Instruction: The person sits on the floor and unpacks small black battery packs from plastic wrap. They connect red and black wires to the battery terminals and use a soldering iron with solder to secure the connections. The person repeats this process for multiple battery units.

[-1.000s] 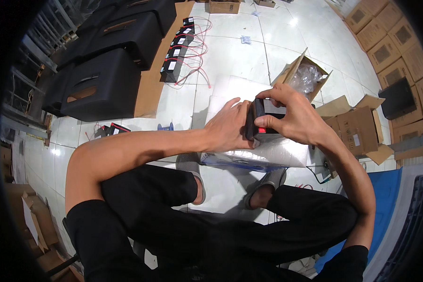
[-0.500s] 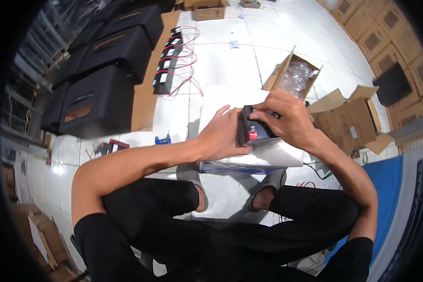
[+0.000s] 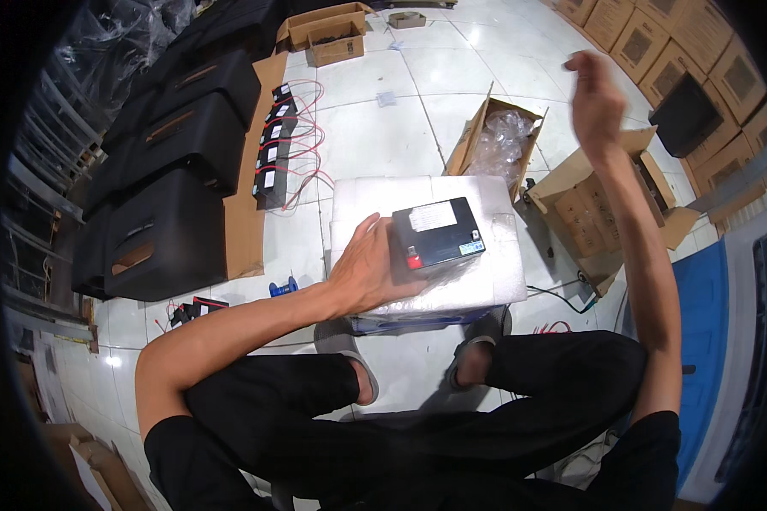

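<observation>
A black box-shaped battery (image 3: 439, 247) with a white label and a red terminal cap rests on a foam-topped block (image 3: 494, 285) in front of my knees. My left hand (image 3: 371, 264) is wrapped round the battery's left side, thumb up and fingers partly hidden behind it. Off to the right and farther away, my right hand (image 3: 598, 102) is raised above the open cardboard carton (image 3: 588, 213). Motion smears its fingers, so whether they pinch anything does not show.
Left of the block, several black batteries (image 3: 273, 157) with red wires stand in a row beside large black cases (image 3: 170, 230). A blue spool (image 3: 284, 287) lies nearer. A carton of clear plastic wrap (image 3: 503, 149) stands beyond the block; stacked boxes (image 3: 673, 72) line the far right.
My right hand has left the battery and swung up and to the right. The battery is turned, so its labelled face now shows, still in my left hand. The view has shifted slightly.
</observation>
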Action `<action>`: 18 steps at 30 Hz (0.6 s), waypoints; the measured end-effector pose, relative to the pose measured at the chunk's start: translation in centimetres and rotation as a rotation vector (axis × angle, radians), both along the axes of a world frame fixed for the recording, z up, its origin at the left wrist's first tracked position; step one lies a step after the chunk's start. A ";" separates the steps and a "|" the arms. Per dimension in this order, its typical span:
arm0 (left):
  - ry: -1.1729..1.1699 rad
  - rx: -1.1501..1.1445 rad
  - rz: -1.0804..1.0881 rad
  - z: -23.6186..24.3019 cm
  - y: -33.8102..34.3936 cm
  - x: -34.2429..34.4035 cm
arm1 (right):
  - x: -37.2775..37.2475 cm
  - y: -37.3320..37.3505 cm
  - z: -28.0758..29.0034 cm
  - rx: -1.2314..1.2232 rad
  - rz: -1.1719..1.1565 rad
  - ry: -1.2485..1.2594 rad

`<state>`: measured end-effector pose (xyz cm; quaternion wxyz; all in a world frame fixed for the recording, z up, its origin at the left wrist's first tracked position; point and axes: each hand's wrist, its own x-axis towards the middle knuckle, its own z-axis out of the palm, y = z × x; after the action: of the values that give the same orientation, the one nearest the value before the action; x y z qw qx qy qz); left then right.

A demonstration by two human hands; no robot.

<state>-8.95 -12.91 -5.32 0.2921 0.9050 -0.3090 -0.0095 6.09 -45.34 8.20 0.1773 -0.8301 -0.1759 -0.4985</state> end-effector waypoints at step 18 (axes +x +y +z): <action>-0.032 -0.026 0.002 -0.3 0.1 0.0 | -9.3 5.8 0.8 -0.076 0.537 0.774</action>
<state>-8.98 -12.81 -5.61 0.2991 0.9014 -0.3128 0.0091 -3.20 -39.54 8.99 0.3219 -0.8860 -0.3234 -0.0822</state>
